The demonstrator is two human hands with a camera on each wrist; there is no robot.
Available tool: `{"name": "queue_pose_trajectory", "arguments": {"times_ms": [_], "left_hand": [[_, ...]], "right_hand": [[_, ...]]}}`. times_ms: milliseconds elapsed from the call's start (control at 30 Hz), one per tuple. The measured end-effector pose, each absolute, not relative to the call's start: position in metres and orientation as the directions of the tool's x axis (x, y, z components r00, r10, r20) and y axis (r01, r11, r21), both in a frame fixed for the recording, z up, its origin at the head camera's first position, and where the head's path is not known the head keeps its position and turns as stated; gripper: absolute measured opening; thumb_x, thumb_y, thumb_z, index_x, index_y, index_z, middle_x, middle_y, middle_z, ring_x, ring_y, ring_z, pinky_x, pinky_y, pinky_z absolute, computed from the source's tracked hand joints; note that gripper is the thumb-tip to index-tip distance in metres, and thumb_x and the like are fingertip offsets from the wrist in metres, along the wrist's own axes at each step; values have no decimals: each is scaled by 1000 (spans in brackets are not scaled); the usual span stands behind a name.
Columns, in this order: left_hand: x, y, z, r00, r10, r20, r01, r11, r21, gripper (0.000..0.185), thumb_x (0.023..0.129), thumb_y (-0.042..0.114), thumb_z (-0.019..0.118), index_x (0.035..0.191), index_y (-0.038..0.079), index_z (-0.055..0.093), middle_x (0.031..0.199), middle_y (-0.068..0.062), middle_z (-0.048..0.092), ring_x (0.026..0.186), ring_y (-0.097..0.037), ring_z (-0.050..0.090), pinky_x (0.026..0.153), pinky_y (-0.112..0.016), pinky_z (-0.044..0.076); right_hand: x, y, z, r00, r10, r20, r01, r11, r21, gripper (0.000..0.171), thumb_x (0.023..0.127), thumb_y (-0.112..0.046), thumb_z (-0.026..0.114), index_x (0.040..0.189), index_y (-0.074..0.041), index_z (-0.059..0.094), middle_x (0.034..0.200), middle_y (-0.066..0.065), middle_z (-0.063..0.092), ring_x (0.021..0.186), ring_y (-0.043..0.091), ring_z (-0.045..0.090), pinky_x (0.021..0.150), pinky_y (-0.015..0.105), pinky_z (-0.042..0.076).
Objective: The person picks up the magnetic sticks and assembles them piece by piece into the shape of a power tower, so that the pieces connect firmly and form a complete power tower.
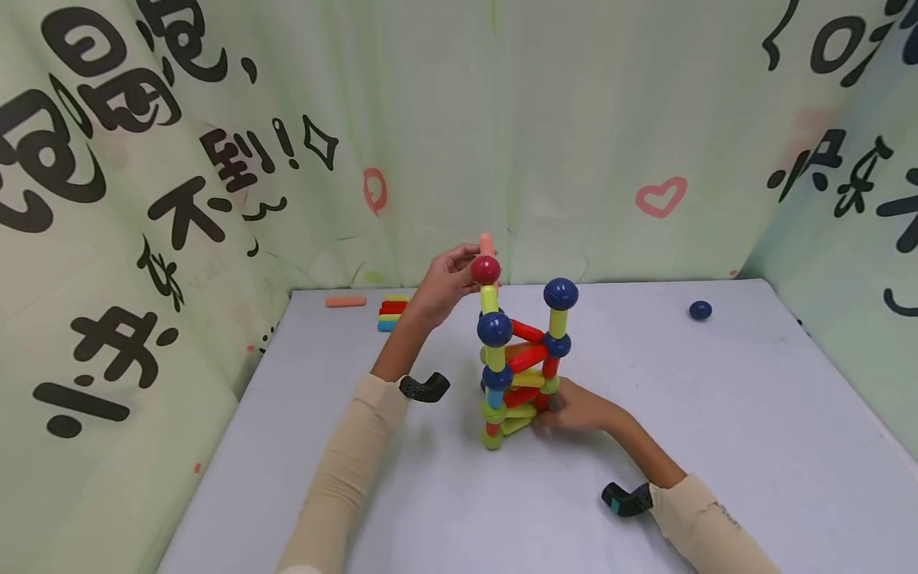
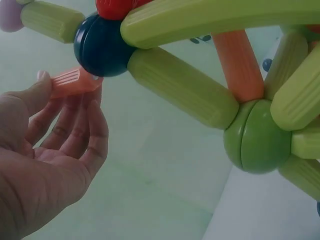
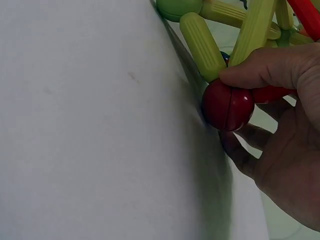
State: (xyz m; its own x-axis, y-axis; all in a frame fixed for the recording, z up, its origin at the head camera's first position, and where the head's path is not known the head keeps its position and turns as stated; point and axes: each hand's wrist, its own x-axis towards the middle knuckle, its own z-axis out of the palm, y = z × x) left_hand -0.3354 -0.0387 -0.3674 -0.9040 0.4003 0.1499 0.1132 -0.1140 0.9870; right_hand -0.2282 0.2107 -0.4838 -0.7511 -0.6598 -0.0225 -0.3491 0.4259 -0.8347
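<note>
A tower of magnetic building rods and balls (image 1: pixel 527 379) stands upright, in yellow, red, orange, blue and green. My left hand (image 1: pixel 446 281) is raised behind its top. Thumb and fingers pinch a short orange rod (image 2: pixel 75 85), whose end meets a dark blue ball (image 2: pixel 102 45) in the left wrist view. From the head, only a rod's tip (image 1: pixel 487 244) shows above the red top ball (image 1: pixel 485 269). Low on the tower's right side, my right hand (image 1: pixel 577 405) holds a red ball (image 3: pixel 227 105), thumb on top and fingers curled underneath.
Back left on the white table (image 1: pixel 688 383) lie a loose orange rod (image 1: pixel 345 301) and a small group of coloured rods (image 1: pixel 392 312). A loose blue ball (image 1: pixel 700 310) sits at the back right. A printed curtain (image 1: pixel 559 143) hangs behind the table.
</note>
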Motion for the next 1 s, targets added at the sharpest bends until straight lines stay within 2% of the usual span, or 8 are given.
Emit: {"name": "queue_pose_trajectory", "arguments": {"times_ms": [267,367,533,600,733,800,867,1000], "left_hand": [[-332,-33,-369,-788,588,181,98,-171,980,35,100,7,50,133,-3,53,99,-6,68,86,-18,71,92,-35,55],[-328,-35,-370,-757,624,192,124,-152,981,37,102,16,46,136,0,52,103,-5,69,92,-18,70,98,-39,51],[-314,-43,-378,-714,667,212,148,-152,977,48,104,36,44,142,7,49,125,-11,66,111,-23,64,107,-46,43],[-306,-47,-383,-700,675,234,151,-180,972,50,103,34,47,146,9,44,137,-14,59,118,-25,61,110,-46,41],[-293,-50,-391,-674,678,294,174,-241,955,55,101,7,49,153,11,32,149,-21,44,127,-28,56,109,-46,41],[-288,-47,-393,-703,643,305,195,-238,951,60,97,-2,50,153,13,31,147,-21,46,125,-26,59,107,-44,44],[-283,-41,-393,-753,582,307,224,-212,951,60,97,-1,53,151,16,35,141,-20,53,120,-24,62,104,-41,48],[-275,-27,-391,-846,442,298,250,-163,954,43,97,13,61,139,15,51,126,-17,65,114,-28,65,98,-38,52]], "right_hand": [[-234,221,-479,-761,-648,-33,-371,476,-797,48,87,-4,64,131,4,48,123,18,62,110,32,57,99,55,47],[-235,226,-471,-759,-647,-77,-344,499,-796,52,88,-13,67,133,2,47,128,18,60,118,36,56,100,56,47],[-233,240,-442,-789,-601,-127,-258,511,-820,75,89,-26,70,150,-5,32,149,20,42,136,44,38,104,59,42],[-231,244,-426,-814,-578,-48,-289,475,-831,74,91,-23,69,151,-3,29,150,22,39,136,44,38,104,57,43],[-225,239,-398,-859,-462,220,-418,384,-824,53,96,-11,61,144,-1,41,139,22,51,127,23,52,98,31,51],[-223,229,-389,-860,-381,340,-477,360,-802,43,96,-7,60,137,-3,49,131,19,58,119,8,56,95,18,49],[-220,218,-384,-849,-300,435,-523,361,-772,34,95,-6,61,129,-4,56,122,16,65,111,-1,56,93,13,46],[-218,200,-380,-820,-169,547,-567,375,-733,22,92,-2,64,114,-3,66,108,12,71,101,2,59,92,16,46]]}}
